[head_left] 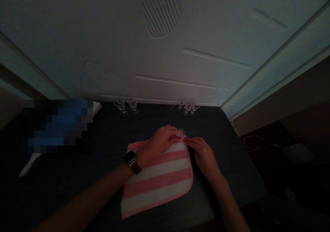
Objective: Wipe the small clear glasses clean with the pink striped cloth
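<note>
A pink and white striped cloth (161, 182) lies flat on the dark table, its near right corner rounded. At its far right corner sits a small clear suction cup (180, 132), seen between my two hands. My left hand (160, 141), with a dark watch on the wrist, reaches across the cloth; its closed fingers are at the cup and the corner fabric. From the right, my right hand (205, 156) pinches the edge of the same corner. The fingertips cover how the cup and cloth meet.
Clear suction cups stand in two groups, a left group (126, 105) and a right group (189, 107), along the back of the dark wood-grain table (221, 132). Behind rises a white panel (160, 60) with raised hearts. A blurred-out blue object (60, 123) is at left; a white cable (254, 137) hangs beyond the right edge.
</note>
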Available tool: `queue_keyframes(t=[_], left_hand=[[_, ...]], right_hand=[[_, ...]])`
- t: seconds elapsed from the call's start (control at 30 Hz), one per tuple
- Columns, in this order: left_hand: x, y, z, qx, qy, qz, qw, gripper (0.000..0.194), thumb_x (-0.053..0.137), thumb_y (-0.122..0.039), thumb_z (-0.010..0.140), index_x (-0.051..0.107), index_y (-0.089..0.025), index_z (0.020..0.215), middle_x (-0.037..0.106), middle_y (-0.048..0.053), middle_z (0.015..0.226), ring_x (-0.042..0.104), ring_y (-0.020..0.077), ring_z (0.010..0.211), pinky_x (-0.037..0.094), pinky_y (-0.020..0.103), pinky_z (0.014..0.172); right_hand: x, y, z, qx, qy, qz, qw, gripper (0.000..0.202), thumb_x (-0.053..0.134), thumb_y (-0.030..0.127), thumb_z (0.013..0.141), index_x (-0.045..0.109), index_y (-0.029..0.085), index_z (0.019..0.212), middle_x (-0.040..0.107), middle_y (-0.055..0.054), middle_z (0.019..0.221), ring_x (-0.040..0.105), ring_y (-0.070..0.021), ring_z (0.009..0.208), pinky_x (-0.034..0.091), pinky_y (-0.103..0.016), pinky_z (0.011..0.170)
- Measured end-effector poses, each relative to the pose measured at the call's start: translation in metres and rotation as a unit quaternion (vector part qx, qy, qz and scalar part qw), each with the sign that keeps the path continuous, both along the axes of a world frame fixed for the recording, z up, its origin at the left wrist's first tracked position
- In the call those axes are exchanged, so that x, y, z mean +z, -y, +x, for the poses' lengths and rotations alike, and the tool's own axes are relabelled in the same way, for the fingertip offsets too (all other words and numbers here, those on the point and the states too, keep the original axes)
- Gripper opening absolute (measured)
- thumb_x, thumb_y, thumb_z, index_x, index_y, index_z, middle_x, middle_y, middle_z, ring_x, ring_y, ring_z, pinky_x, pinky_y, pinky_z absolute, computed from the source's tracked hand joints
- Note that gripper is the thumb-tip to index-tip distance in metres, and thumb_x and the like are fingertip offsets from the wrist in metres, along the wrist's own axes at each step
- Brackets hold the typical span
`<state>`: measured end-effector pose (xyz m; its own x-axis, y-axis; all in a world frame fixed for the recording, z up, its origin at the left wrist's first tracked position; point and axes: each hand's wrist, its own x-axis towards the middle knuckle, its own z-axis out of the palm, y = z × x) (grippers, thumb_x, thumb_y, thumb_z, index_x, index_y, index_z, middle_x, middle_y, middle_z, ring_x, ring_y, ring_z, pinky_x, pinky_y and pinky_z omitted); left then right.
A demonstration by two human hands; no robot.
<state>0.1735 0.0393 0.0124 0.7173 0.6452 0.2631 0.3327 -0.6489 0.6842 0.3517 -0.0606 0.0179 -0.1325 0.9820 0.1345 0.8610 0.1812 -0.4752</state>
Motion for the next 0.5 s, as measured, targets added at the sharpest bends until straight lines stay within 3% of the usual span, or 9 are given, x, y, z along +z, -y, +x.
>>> queue_keyframes(t=[0.13,0.37,0.43,0.5], left_hand=[[0.002,-0.003,-0.037,0.042,-0.041,0.026,0.998,0.019,0.053,-0.025,0.086,0.066,-0.021,0.100,0.067,0.004,0.103,0.059,0.0184,0.096,0.046,0.033,0.087],[-0.001,-0.009,-0.143,0.194,-0.073,0.038,0.978,0.023,0.056,-0.035,0.083,0.067,-0.023,0.100,0.067,0.004,0.108,0.060,0.0218,0.102,0.045,0.038,0.093],[0.003,-0.005,-0.151,0.235,-0.043,0.035,0.970,0.024,0.059,-0.037,0.082,0.067,-0.024,0.100,0.067,0.003,0.108,0.061,0.0221,0.102,0.045,0.039,0.093],[0.010,0.002,-0.140,0.247,0.006,0.026,0.969,0.025,0.060,-0.036,0.081,0.066,-0.024,0.102,0.067,0.002,0.109,0.060,0.0208,0.103,0.044,0.038,0.096]], right_hand=[[0.003,0.004,-0.003,-0.017,0.061,-0.009,0.998,0.054,0.039,-0.003,0.081,0.058,0.028,0.121,0.060,0.000,0.125,0.051,-0.0224,0.110,0.042,-0.039,0.086],[0.001,0.006,-0.002,-0.020,0.070,-0.003,0.997,0.055,0.038,-0.003,0.079,0.058,0.027,0.121,0.060,-0.001,0.125,0.051,-0.0219,0.111,0.042,-0.040,0.089],[0.001,0.006,-0.003,-0.024,0.070,0.001,0.997,0.054,0.038,-0.003,0.078,0.060,0.026,0.119,0.061,-0.002,0.123,0.051,-0.0219,0.111,0.043,-0.039,0.089],[0.002,0.006,-0.004,-0.027,0.075,0.003,0.997,0.053,0.038,-0.003,0.078,0.061,0.025,0.118,0.062,-0.003,0.122,0.052,-0.0217,0.111,0.043,-0.039,0.090]])
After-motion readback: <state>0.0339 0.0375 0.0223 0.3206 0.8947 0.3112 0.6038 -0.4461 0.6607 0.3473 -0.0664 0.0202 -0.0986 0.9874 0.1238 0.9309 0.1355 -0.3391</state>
